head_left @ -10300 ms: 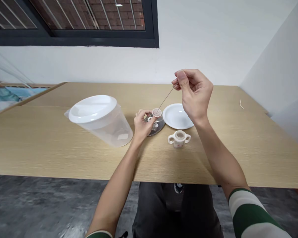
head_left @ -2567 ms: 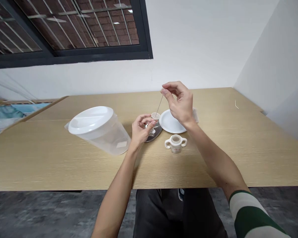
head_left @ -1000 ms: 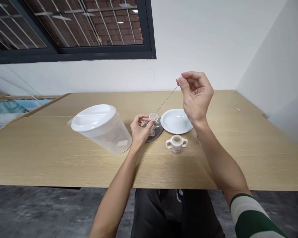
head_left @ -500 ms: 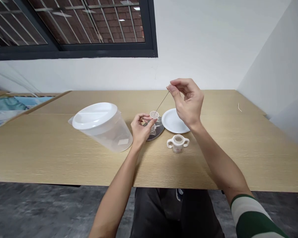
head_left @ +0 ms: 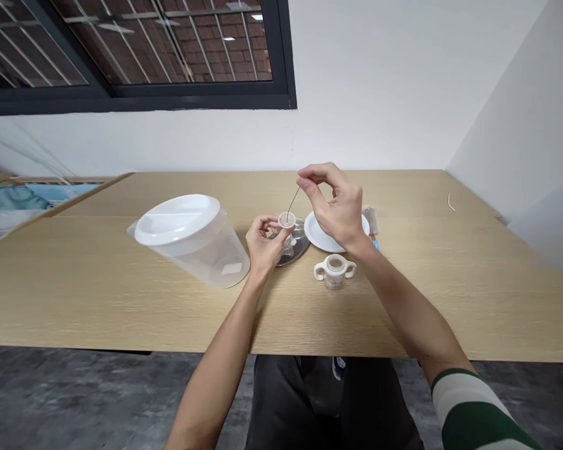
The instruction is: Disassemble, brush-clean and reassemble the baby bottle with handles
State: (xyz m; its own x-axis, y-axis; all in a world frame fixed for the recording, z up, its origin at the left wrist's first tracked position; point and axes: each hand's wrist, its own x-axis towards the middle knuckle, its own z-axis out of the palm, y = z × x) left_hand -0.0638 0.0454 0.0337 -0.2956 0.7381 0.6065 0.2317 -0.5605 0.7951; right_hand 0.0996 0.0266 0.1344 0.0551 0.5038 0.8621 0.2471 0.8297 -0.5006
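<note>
My left hand grips a small round translucent cap between its fingers, above a dark plate with a clear piece near it. Up and to the right, my right hand pinches the top end of a thin dark wire. The wire slants down from my right fingertips, and its lower end meets the cap's opening. Below my right hand stands a small clear cup with two white handles. Part of a white plate shows behind my right hand.
A large translucent jug with a white lid leans on the left. The dark shiny plate lies under my left hand. A clear object with a blue end is right of the white plate. A small pale strip lies at the far right.
My right hand has moved down and left, closer to the cap, and less of the wire stands above it. The clear object with the blue end has come into sight.
</note>
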